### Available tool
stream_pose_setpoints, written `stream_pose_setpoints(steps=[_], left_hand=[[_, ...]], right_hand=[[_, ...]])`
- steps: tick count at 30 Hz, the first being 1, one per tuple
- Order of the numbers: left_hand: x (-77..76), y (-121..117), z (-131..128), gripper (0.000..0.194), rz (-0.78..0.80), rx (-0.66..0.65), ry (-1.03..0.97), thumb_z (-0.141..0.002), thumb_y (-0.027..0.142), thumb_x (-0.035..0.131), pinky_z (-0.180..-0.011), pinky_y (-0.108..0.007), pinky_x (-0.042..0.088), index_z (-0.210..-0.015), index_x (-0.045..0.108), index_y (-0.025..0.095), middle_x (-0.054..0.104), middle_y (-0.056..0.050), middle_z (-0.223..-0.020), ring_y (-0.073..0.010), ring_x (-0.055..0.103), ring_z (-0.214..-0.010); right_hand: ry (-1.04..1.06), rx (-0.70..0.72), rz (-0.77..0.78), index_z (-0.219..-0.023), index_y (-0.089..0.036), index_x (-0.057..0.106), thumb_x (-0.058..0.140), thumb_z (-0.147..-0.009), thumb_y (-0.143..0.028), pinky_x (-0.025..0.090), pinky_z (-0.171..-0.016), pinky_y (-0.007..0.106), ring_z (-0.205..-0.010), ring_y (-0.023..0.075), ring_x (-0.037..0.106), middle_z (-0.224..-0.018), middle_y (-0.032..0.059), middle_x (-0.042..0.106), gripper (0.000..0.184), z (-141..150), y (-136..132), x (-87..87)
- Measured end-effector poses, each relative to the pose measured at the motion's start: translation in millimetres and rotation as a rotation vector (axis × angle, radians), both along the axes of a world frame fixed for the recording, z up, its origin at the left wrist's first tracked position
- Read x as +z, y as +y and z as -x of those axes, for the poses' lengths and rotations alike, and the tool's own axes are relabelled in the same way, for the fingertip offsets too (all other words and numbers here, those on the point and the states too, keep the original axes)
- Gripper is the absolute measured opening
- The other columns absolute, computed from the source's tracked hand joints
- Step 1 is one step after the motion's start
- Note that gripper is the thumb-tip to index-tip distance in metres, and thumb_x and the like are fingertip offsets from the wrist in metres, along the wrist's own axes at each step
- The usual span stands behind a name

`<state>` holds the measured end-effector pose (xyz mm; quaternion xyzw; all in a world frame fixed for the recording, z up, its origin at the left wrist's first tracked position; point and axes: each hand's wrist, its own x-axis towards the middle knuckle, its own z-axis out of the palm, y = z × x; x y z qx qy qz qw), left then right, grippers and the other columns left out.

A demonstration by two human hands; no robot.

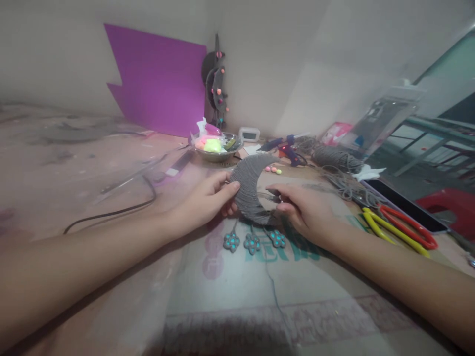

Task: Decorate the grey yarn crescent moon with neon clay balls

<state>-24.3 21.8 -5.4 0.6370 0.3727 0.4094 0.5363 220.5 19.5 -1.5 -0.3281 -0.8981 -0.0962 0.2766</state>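
My left forearm slants in from the lower left, and my left hand (219, 194) pinches the outer edge of the grey wrapped crescent (245, 189), thumb in front. The crescent is between my hands, with three turquoise-dotted flowers (252, 243) on cords below it. My right hand (302, 210), reaching inward, curls thumb and index finger beside the crescent's opening; whether they grip anything, I cannot tell.
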Motion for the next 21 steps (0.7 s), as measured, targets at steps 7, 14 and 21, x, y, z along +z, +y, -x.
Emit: stream_pose_setpoints(steps=[7,14,21], left_hand=[[-5.5,2.4,-0.2,0.019,0.013,0.06,-0.087,-0.092,0.039,0.053,-0.049,-0.019,0.043,-0.091,0.052,0.02,0.054,0.005,-0.065,-0.0086,0.053,-0.052],[-0.6,-1.1,-0.8,0.018,-0.046,0.018,-0.022,-0.094,0.034,0.051,-0.047,-0.017,0.04,-0.086,0.05,0.018,0.054,0.004,-0.065,-0.0074,0.051,-0.051],[-4.7,-0.7,-0.2,0.02,-0.073,-0.001,-0.001,-0.095,0.037,0.051,-0.051,-0.019,0.045,-0.089,0.052,0.018,0.055,0.004,-0.066,-0.0084,0.055,-0.054]], right_hand=[[-0.086,-0.042,0.016,-0.119,-0.018,0.065,0.046,-0.099,-0.027,0.054,-0.073,0.033,-0.087,0.0218,0.072,-0.099,0.0085,0.076,0.029,-1.9,2.1,-7.4],[-0.085,-0.034,-0.018,-0.118,-0.018,0.064,0.046,-0.1,-0.029,0.054,-0.071,0.033,-0.083,0.0214,0.072,-0.098,0.009,0.076,0.028,2.7,2.0,-6.5],[-0.078,-0.033,-0.023,-0.119,-0.017,0.063,0.046,-0.1,-0.027,0.056,-0.074,0.033,-0.088,0.0221,0.072,-0.104,0.0111,0.075,0.028,3.9,1.5,-4.3]])
